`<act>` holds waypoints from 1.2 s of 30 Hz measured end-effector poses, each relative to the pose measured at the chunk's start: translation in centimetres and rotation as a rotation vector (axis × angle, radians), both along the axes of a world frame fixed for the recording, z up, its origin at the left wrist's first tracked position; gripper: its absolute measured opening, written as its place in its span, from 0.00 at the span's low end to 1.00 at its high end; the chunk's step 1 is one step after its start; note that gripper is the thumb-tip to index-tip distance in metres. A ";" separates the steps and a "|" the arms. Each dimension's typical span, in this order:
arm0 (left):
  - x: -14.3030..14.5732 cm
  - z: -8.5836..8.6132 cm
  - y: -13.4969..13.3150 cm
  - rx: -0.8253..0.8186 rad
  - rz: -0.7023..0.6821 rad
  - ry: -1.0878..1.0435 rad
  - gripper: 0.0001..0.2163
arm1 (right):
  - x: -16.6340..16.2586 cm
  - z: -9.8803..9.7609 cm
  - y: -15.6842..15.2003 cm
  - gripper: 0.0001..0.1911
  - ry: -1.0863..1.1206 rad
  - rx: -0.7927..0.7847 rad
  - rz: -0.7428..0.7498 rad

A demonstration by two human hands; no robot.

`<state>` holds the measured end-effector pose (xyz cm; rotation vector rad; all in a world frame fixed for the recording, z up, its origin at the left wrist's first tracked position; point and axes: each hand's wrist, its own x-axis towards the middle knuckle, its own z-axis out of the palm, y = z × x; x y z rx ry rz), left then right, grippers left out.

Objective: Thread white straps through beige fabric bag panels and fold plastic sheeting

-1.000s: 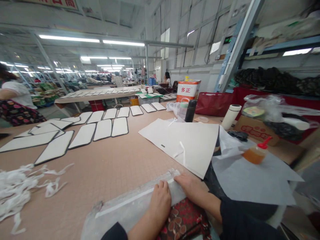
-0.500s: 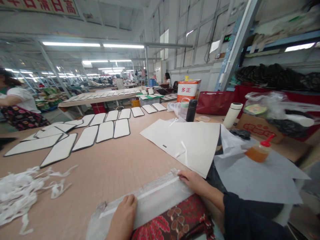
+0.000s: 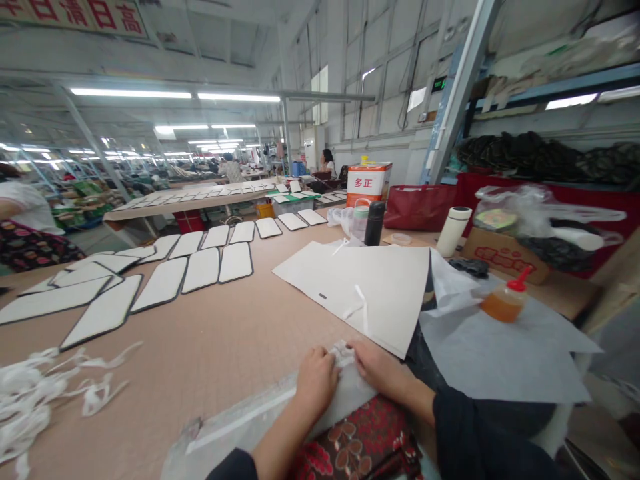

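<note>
My left hand and right hand work at far-right end of translucent sheet. Fingers curled; cannot tell whether pinching or pressing. Sheet lies on table, left of grip; long axis, marked by white strip, runs near-left to far-right. Right hand nearer far-right end.

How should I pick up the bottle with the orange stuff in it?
Probably around the body of the squeeze bottle, below its red spout, coming from the near side with the right hand. The body is wider than the narrow, upward-pointing spout; a cardboard box sits behind, while a flat pale sheet lies in front.
</note>
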<state>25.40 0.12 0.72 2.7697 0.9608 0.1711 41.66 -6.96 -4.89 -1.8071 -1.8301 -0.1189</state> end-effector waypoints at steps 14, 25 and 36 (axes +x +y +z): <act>3.1 -1.7 -0.2 -0.118 0.170 -0.075 0.10 | -0.2 0.5 -0.7 0.14 0.289 0.011 0.046; 2.4 -2.8 -1.3 0.227 -0.096 -0.016 0.11 | 0.2 2.3 0.3 0.19 0.356 -0.145 0.010; 2.3 -3.4 -1.7 0.387 -0.142 0.047 0.13 | 0.1 2.3 2.8 0.20 0.510 -0.226 -0.053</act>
